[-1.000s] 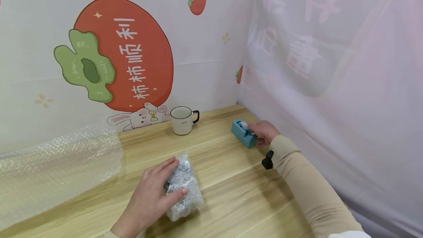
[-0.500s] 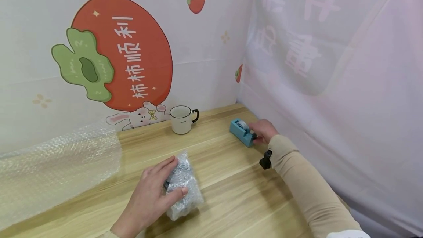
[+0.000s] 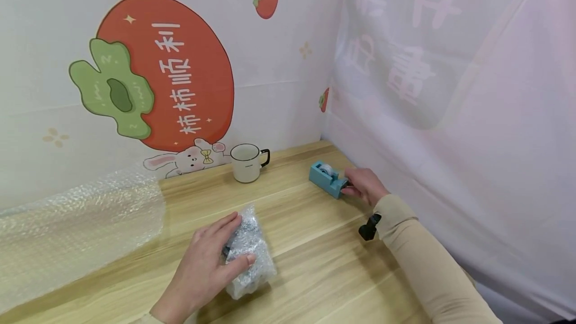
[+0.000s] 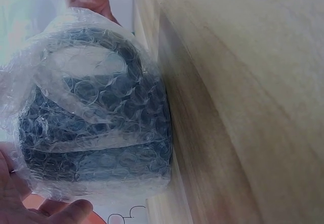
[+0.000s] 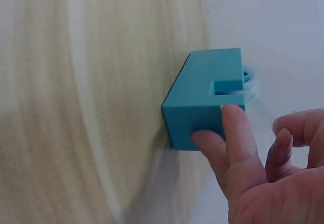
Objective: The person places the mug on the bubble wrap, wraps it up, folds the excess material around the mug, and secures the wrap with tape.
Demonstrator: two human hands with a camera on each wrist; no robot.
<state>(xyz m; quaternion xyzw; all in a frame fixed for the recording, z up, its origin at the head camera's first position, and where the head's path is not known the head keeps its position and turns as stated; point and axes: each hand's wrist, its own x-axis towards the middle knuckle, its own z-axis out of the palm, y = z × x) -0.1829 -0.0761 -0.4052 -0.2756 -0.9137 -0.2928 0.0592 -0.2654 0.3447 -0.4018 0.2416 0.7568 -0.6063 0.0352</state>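
Observation:
A bubble-wrapped bundle (image 3: 250, 256) stands on the wooden table, held by my left hand (image 3: 202, 266) with thumb and fingers on either side. Through the wrap in the left wrist view, a dark object with a loop like a handle (image 4: 96, 107) shows. At the far right is a blue tape dispenser (image 3: 325, 179) with a clear tape roll (image 3: 326, 169). My right hand (image 3: 365, 184) is at its front end. In the right wrist view two fingers (image 5: 238, 138) touch its front face. Thumb and another fingertip come close together beside the tape; I cannot tell whether they pinch it.
A white mug (image 3: 245, 164) with a black handle stands at the back against the printed wall cloth. Loose bubble wrap (image 3: 81, 234) covers the table's left side. Another cloth (image 3: 432, 114) hangs close along the right edge, beside my right arm.
The tape dispenser has shifted slightly to the left. My right hand has drawn back a little, right and toward me. The left hand and the bundle stay in place.

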